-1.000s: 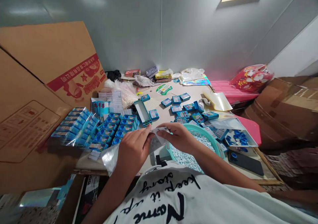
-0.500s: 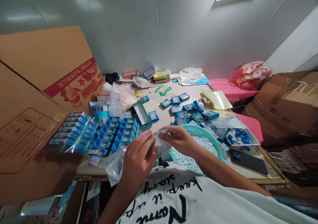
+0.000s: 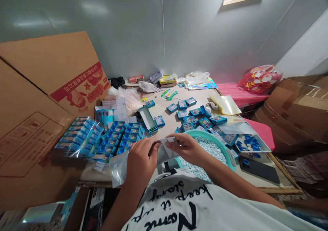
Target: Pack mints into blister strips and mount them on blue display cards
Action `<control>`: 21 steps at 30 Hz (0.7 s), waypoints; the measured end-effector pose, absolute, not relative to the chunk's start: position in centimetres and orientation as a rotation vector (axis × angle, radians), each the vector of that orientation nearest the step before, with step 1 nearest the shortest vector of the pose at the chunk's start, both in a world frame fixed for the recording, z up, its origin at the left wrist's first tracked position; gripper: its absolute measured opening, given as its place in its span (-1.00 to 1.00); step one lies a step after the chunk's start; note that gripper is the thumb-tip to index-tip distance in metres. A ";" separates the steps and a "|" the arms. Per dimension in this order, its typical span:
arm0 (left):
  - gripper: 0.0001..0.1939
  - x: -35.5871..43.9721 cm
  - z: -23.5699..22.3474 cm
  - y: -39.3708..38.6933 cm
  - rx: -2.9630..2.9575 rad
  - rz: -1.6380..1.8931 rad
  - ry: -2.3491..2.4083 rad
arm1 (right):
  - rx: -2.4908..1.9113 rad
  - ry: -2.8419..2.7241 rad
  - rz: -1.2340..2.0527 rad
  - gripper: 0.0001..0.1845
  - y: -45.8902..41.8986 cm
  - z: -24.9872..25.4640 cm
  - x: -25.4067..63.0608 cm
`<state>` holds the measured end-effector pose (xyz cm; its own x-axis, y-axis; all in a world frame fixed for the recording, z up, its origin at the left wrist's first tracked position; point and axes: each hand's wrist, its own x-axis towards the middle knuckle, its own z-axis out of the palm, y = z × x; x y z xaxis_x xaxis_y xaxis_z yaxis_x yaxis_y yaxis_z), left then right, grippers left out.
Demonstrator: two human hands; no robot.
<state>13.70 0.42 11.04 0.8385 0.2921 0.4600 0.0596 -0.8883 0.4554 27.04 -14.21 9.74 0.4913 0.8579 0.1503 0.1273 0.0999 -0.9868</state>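
Here's the clear plastic [image 3: 164,153], near edge of the table, stretched between both hands! Left hand [image 3: 141,156] pinches it, fingers curled nearly closed; right hand [image 3: 189,149] grips its right end, thumb against fingers, above the teal basin [image 3: 224,147].

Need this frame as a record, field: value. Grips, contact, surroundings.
left grip: closed on clear plastic
right grip: pinching the same plastic
right, under the arm: teal basin of pale pellets
left: rows of printed blue boxes
ahead: long open box
ahead right: scattered blue boxes
far right: dark phone, small blue piece on it
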 end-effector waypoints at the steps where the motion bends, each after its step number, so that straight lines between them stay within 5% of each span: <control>1: -0.72 13.7 10.8 0.3 2.633 0.779 0.240 | -1.390 -0.941 0.673 -0.71 -14.2 9.6 27.0; 11: -0.57 13.4 9.0 -0.4 2.701 1.090 0.002 | -1.294 -0.775 0.723 -0.68 -14.0 9.1 26.6; 21: -0.65 12.4 8.8 -0.7 2.582 1.035 0.264 | -1.292 -0.825 0.735 -0.70 -13.7 8.4 26.2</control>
